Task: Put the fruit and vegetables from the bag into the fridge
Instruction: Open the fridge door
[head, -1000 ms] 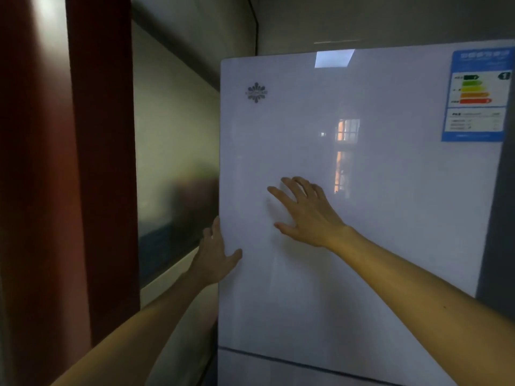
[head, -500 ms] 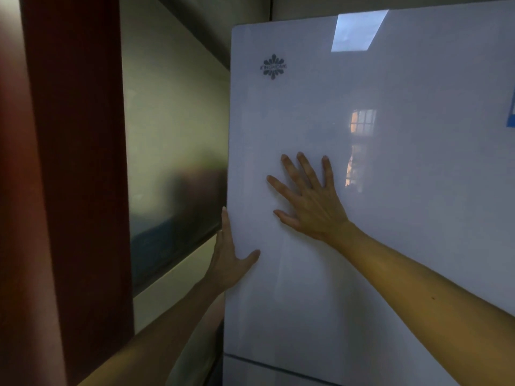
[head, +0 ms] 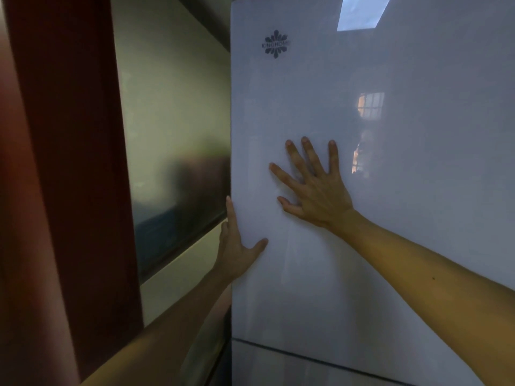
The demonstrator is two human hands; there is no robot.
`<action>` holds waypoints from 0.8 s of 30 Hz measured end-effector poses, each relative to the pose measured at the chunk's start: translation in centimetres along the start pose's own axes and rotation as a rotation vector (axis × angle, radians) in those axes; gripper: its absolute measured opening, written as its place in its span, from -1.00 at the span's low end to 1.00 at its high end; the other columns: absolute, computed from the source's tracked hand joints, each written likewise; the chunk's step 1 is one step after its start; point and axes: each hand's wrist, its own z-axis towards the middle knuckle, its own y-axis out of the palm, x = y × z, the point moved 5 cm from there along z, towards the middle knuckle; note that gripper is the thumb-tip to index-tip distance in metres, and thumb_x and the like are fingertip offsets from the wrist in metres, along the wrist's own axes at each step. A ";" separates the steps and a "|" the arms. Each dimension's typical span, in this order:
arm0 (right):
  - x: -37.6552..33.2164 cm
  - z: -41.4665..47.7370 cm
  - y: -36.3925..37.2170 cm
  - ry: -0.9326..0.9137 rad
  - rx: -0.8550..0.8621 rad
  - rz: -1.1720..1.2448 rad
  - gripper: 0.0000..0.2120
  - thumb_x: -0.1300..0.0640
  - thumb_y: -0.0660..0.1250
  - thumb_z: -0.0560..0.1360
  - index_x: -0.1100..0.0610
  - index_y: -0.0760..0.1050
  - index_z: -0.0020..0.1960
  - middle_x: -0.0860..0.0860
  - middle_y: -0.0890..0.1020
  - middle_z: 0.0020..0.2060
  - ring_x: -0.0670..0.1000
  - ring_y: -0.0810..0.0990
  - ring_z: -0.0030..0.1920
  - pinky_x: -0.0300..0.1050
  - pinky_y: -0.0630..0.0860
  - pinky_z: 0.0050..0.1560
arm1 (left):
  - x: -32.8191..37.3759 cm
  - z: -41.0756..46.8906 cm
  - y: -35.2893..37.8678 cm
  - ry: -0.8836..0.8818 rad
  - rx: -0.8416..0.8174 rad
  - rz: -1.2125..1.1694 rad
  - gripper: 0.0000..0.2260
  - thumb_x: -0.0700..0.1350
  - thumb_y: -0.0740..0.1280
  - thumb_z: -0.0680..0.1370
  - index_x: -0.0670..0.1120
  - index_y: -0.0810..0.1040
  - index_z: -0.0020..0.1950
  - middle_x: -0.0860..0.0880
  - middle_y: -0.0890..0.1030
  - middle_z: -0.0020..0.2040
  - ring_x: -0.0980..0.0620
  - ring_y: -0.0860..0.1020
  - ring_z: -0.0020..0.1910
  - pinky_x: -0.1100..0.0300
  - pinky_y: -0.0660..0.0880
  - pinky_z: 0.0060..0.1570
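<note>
Right hand (head: 317, 193) flattened on fridge door (head: 306, 302), left hand (head: 237, 246) — gripping edge

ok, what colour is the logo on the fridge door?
Dark grey, flower-shaped logo on the white fridge door; head view.
</note>
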 end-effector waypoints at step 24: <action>-0.5 -0.3 -4.1 -0.029 0.014 0.029 -0.36 -0.26 0.14 0.53 -0.04 0.18 0.54 0.21 0.13 0.53 0.33 0.06 0.52 0.56 -0.07 0.35 | 2.5 -3.9 -2.3 -0.010 0.040 0.025 0.03 0.30 0.42 0.33 0.25 -0.30 0.50 0.23 -0.01 0.55 0.03 0.10 0.53 -0.22 0.16 0.45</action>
